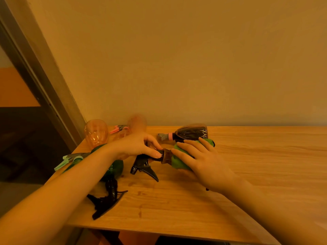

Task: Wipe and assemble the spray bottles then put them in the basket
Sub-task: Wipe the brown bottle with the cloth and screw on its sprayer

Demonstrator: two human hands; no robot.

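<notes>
My left hand (139,145) grips the black trigger sprayer head (144,167) at its collar, which meets the brown neck (166,155) of a bottle lying on its side. My right hand (198,160) holds that bottle's body wrapped in a green cloth (180,159), so most of the bottle is hidden. A dark brown bottle (192,133) with a grey and pink sprayer lies just behind. A green bottle (113,169) with a black sprayer (106,200) lies under my left forearm.
Two clear orange bottles (96,132) stand at the back left of the wooden table (247,165), with a pink sprayer head (117,129) beside them. A teal sprayer (70,159) lies at the left edge. A wall runs behind; no basket is in view.
</notes>
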